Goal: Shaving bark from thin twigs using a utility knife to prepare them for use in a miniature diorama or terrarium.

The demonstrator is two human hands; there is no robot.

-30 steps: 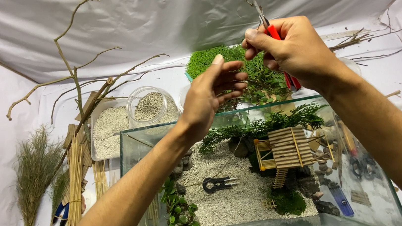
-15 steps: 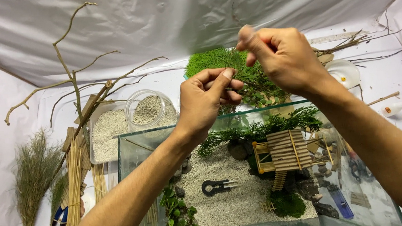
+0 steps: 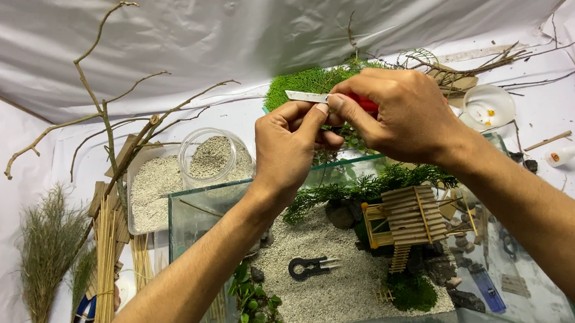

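Above the glass tank [image 3: 186, 215], centre frame, both my hands pinch shut on a red-handled blade tool [image 3: 309, 96]: right hand [image 3: 397, 118] on the handle, left hand [image 3: 293, 143] beside it. Light, stiff, sharp; I'd keep to the handle.

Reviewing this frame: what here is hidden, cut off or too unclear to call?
- Head view: whatever the left hand pinches is covered by its own fingers.
- The red-handled blade tool in the right hand: its handle is mostly hidden by the fingers.
- Things behind the right wall of the glass tank are blurred by reflections.
- The tank's front is cut off by the bottom edge.
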